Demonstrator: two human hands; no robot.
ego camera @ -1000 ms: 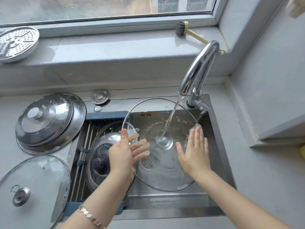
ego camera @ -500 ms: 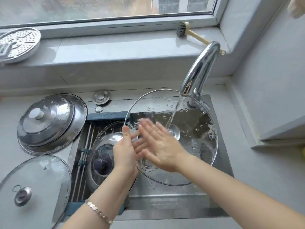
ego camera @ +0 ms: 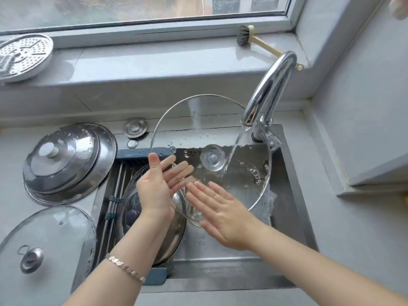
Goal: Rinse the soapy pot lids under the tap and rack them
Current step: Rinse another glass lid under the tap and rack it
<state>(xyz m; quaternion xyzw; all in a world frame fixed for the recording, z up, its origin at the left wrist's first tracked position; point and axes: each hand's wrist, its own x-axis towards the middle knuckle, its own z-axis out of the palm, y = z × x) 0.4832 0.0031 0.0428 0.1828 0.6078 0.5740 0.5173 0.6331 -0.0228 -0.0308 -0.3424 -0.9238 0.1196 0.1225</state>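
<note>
A large glass pot lid (ego camera: 194, 120) tilts up over the sink, its knob facing away from me, and water from the tap (ego camera: 268, 89) runs down its inner face. My left hand (ego camera: 162, 184) props the lid's left rim with straight fingers. My right hand (ego camera: 217, 210) lies flat on the inside of the glass near the lower rim. Two lids, one with a dark knob (ego camera: 132, 214), rest on the blue-framed rack (ego camera: 141, 153) across the sink's left half.
On the counter to the left sit stacked steel lids (ego camera: 66, 160) and a glass lid (ego camera: 48, 244). A perforated steamer plate (ego camera: 22, 56) and a brush (ego camera: 249, 36) lie on the window sill. A wall stands close at the right.
The glass lid has tipped up steeper and risen toward the tap. My right hand has slid from the lid's right edge across the glass to its lower part.
</note>
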